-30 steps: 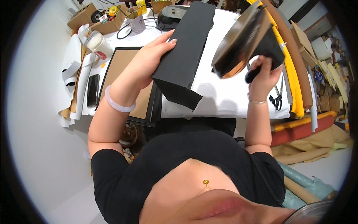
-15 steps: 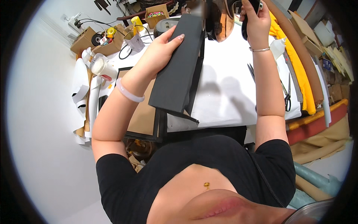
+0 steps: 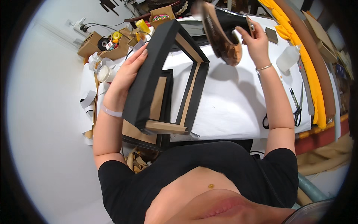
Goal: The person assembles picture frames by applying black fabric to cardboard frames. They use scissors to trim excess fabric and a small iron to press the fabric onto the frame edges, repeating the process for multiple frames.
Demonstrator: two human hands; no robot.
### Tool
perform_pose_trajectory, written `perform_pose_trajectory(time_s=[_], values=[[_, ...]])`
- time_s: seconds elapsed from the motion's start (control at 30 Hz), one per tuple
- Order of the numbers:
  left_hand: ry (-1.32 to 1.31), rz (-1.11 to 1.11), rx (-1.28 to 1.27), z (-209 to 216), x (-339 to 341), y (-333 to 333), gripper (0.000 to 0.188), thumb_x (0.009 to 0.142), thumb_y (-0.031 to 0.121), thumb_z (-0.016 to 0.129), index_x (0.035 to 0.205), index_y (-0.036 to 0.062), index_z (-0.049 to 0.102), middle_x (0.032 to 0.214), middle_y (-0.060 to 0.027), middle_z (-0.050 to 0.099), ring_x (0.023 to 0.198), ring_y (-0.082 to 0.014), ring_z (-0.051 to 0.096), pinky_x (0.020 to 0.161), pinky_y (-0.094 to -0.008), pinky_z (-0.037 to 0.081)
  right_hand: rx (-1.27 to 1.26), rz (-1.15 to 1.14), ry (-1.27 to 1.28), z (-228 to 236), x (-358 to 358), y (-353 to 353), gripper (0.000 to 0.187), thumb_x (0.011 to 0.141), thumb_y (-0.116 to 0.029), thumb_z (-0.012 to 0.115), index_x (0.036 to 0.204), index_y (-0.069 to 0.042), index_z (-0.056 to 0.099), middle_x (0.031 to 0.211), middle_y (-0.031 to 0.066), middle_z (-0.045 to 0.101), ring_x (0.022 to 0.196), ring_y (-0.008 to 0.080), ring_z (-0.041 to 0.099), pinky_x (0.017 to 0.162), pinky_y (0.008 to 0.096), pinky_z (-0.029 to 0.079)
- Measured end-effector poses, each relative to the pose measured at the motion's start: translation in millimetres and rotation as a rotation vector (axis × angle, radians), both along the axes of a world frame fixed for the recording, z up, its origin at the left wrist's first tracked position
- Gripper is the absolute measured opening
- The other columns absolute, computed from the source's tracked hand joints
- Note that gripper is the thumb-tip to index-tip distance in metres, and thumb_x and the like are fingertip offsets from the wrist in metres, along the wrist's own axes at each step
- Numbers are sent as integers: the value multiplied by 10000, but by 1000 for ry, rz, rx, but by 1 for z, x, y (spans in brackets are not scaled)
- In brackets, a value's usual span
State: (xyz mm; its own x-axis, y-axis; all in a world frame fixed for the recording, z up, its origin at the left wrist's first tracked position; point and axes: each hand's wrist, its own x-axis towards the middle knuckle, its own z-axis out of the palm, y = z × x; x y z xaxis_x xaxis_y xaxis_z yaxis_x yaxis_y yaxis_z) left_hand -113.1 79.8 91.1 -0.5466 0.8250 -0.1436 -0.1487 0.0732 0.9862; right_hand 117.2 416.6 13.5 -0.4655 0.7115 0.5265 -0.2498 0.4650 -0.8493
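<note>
My left hand grips a black box frame by its wide outer side. The frame is tilted above the table, its open middle and tan inner edges showing. In my right hand is a hair dryer with a shiny copper-coloured barrel and a black handle. The fingers curl round the handle; the dryer hangs to the right of the frame, apart from it. Beneath the frame lies a second black-edged piece with a tan inside, partly hidden.
Black-handled scissors lie right of my forearm, near a translucent bottle. Yellow fabric and a brown roll run along the right edge. At left stand a white jar and a cardboard box of tapes.
My left hand has turned the frame, so its open middle now shows, and moved it left. The hair dryer has come lower and nearer in my right hand.
</note>
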Motion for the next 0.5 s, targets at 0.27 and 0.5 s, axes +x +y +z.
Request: perform_pose_trajectory(time_s=[0.27, 0.5], values=[[-149, 34, -155, -14, -58, -32, 491, 1086, 346, 532, 1516, 111, 503, 1206, 11, 717, 977, -41, 684, 819, -201, 551, 435, -86, -108, 72, -77, 6, 360, 856, -192, 839, 1124, -30, 661, 891, 40, 662, 801, 149, 620, 717, 305, 514], [-162, 127, -327, -13, -62, -32, 380, 1050, 501, 547, 1150, 147, 641, 894, 15, 679, 695, -69, 598, 575, -231, 487, 629, -50, -347, 75, -187, 24, 437, 801, -361, 849, 1080, -60, 702, 986, 174, 696, 923, 361, 667, 816, 419, 525]])
